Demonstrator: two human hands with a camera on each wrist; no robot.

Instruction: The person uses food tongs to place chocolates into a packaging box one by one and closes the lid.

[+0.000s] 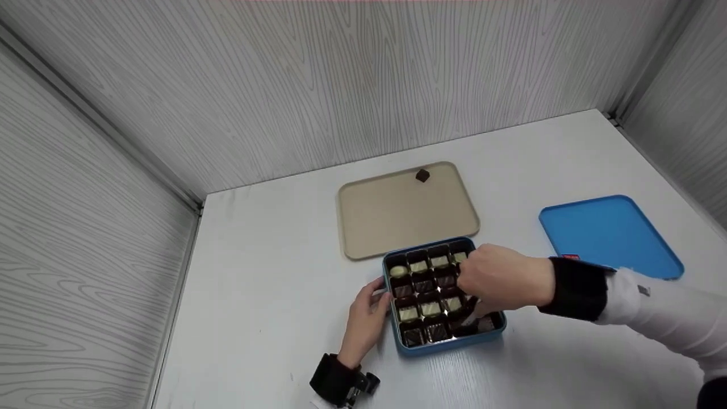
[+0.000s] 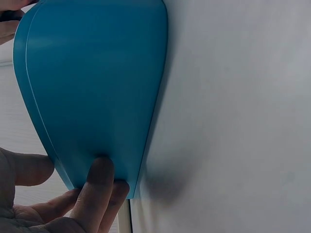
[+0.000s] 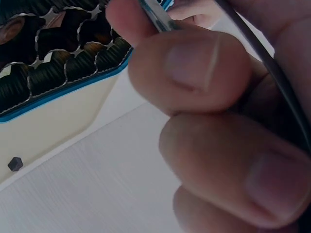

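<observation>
An open blue tin box (image 1: 443,345) holds rows of dark and pale chocolates in paper cups. My left hand (image 1: 375,307) rests against its left wall, fingers (image 2: 99,184) touching the blue side (image 2: 92,87). Over the box's right half, my right hand (image 1: 494,281) pinches a thin metal tool (image 3: 155,14) between thumb and fingers (image 3: 194,73); the tool's tip (image 1: 471,318) reaches down near the front right cups. Behind the box lies a beige tray (image 1: 397,221) with one dark chocolate (image 1: 422,175) near its far edge, also seen as a small dark chocolate (image 3: 15,164) in the right wrist view.
The blue lid (image 1: 610,233) lies flat on the white table to the right. Grey wood-grain walls close in the table at the back and both sides. Bare tabletop (image 1: 272,295) spreads to the left of the box.
</observation>
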